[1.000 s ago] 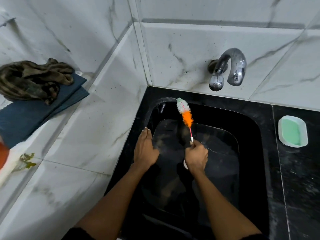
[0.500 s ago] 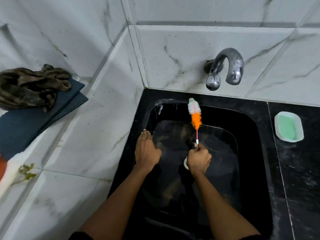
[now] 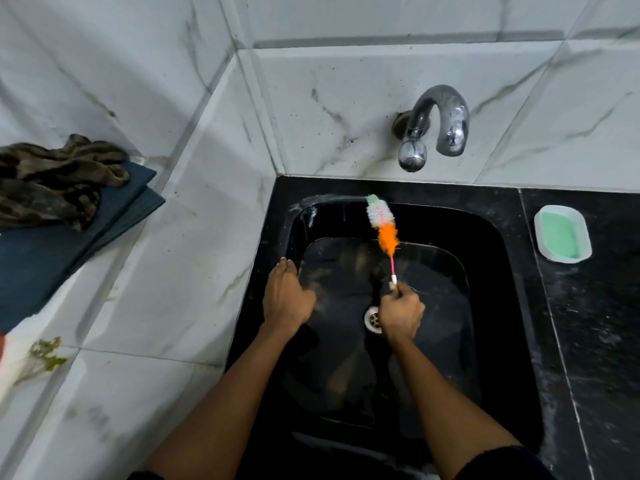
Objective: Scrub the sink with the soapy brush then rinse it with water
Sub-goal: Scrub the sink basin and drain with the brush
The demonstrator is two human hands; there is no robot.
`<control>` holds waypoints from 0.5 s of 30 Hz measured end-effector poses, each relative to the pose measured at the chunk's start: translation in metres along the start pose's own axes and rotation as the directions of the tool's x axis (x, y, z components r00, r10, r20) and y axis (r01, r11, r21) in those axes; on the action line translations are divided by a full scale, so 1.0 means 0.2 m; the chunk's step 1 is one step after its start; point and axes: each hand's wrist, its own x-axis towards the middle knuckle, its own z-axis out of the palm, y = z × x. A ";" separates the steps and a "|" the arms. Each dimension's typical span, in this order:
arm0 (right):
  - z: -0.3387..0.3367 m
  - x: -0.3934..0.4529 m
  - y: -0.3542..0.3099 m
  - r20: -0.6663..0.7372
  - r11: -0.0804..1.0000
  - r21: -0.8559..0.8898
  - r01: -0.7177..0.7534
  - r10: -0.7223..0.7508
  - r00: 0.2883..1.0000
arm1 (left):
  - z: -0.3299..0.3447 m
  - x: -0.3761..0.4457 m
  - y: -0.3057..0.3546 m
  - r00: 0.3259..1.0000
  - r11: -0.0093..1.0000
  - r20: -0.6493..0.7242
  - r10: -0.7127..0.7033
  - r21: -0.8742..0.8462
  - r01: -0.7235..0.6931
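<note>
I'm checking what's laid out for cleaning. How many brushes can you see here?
1. The brush is held by the right hand, its bristle head against the back wall of the sink. None shows elsewhere; anything under the cloth pile stays hidden.

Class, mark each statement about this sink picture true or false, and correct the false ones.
1. The right hand grips the brush by its handle. True.
2. Water is running from the tap. False: no stream shows.
3. The left hand rests flat on the sink edge. True.
4. The soap dish sits left of the sink. False: it sits on the right.
5. The brush head is near the drain. False: it is at the far wall.
</note>
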 end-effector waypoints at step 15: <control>-0.23 0.08 0.00 -0.089 0.996 -0.074 0.048 -0.054 0.995 | 0.00 0.12 0.12 0.999 0.998 0.027 0.046 0.030 -0.046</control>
